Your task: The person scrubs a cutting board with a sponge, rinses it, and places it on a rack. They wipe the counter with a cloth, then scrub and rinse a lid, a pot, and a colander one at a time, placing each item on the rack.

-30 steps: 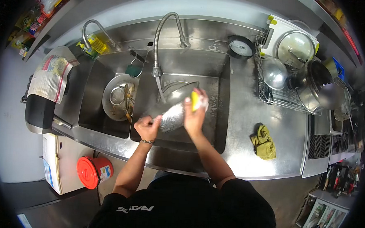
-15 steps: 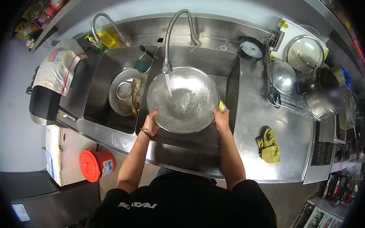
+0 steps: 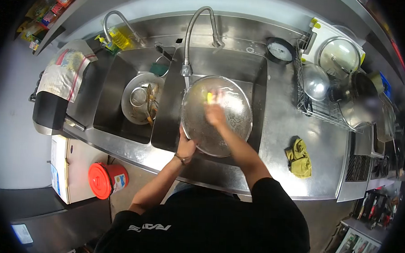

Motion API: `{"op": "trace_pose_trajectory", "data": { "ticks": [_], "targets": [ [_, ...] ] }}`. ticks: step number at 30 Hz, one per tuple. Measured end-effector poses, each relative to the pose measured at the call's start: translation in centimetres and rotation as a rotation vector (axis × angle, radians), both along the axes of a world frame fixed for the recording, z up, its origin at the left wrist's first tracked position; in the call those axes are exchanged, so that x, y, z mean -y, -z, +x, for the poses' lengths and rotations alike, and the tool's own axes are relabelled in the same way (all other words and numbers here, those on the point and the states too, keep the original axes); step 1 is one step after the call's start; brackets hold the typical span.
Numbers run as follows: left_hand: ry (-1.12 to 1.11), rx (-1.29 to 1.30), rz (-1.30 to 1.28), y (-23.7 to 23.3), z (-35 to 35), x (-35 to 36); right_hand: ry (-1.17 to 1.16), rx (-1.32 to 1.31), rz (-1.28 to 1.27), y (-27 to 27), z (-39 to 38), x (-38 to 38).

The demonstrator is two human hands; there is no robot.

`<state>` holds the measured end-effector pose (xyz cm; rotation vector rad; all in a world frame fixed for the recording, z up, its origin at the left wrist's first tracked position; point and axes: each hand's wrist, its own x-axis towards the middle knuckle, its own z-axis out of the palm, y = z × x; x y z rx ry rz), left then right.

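Observation:
A large round metal colander (image 3: pixel 215 138) is tilted in the right sink basin, its surface finely speckled and wet. My left hand (image 3: pixel 186 146) grips its lower left rim. Blurred by motion, my right hand (image 3: pixel 216 112) presses a yellow sponge (image 3: pixel 210 98) against the colander's upper middle. Left of the rim, water runs from the flexible faucet (image 3: pixel 186 70).
In the left basin sits a bowl (image 3: pixel 127 113) with a small strainer and utensils. A dish rack (image 3: pixel 331 117) with pots and lids stands on the right, near a black pan (image 3: pixel 280 51) and a yellow-green cloth (image 3: pixel 299 158). A red bucket (image 3: pixel 101 182) is below left.
My right hand has left the right rim and moved the sponge onto the colander's surface. The colander has shifted right and tilted; the water now falls beside its left edge.

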<state>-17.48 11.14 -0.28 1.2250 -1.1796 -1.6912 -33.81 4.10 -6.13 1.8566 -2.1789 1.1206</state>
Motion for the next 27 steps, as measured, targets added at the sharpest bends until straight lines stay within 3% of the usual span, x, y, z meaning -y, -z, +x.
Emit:
{"op": "trace_pose_trajectory", "data": {
  "ticks": [2,3,4,5,7,8,10,11,13,14,16,17,19,20,22,23,24,25,26,27],
  "targets": [
    [-0.011,0.030,-0.077,1.0,-0.3,0.7,-0.540,0.229,0.362,-1.2,4.2,-1.6],
    [-0.026,0.068,-0.152,1.2,-0.1,1.0,-0.713,0.191,0.390,-1.6,4.9,-3.2],
    [-0.091,-0.006,-0.100,1.2,0.5,1.2,-0.743,0.074,0.403,-0.9,4.2,-4.0],
    [-0.078,0.024,-0.082,-0.1,0.9,1.1,-0.638,-0.112,0.441,0.4,2.6,-4.6],
    [-0.040,0.049,-0.270,0.9,1.9,1.0,-0.198,-0.507,0.555,1.5,-1.0,-4.1],
    [-0.040,0.043,-0.272,0.7,1.2,0.9,-0.194,-0.513,0.554,2.4,-1.4,-2.4],
    [-0.002,0.218,-0.390,-0.1,-0.1,0.1,-0.173,0.488,0.693,5.2,-0.9,1.4],
    [-0.003,0.218,-0.381,-0.2,-0.2,0.1,-0.173,0.489,0.702,3.7,0.5,0.1],
    [-0.038,0.280,-0.430,-0.9,-0.3,1.7,-0.811,0.060,0.529,-2.7,3.0,-3.1],
    [-0.074,0.031,-0.194,-2.5,-0.2,2.1,-0.808,0.059,0.527,-1.9,2.0,-3.4],
    [-0.034,0.118,-0.342,-2.0,0.8,2.4,-0.475,-0.070,0.295,0.2,-1.0,-3.9],
    [-0.013,0.171,-0.450,-2.3,0.8,1.7,-0.467,-0.073,0.292,-0.2,-1.9,-2.8],
    [0.017,0.118,-0.419,-2.6,-0.8,0.1,0.083,-0.220,0.073,-0.9,-3.8,-0.2],
    [0.046,0.105,-0.328,-2.4,-1.4,0.0,0.087,-0.222,0.074,-3.1,-2.9,-0.1],
    [0.041,0.138,-0.306,-1.0,-1.7,0.4,-0.455,0.479,0.910,-9.3,0.0,0.4],
    [0.035,0.170,-0.293,-0.8,-1.9,1.0,-0.453,0.476,0.903,-7.3,0.3,-0.4],
    [-0.010,0.123,-0.340,-2.4,-2.0,1.6,-0.579,0.227,0.572,-3.3,0.8,-2.1],
    [-0.020,0.065,-0.188,-3.8,-1.4,2.0,-0.682,-0.021,0.237,-1.1,0.6,-3.1],
    [-0.010,0.078,-0.300,-3.8,-1.0,2.2,-0.678,-0.030,0.227,-2.2,-1.0,-3.2],
    [0.000,0.095,-0.407,-3.6,-0.7,2.0,-0.459,-0.211,0.413,-3.2,-3.1,-3.1]
  ]
}}
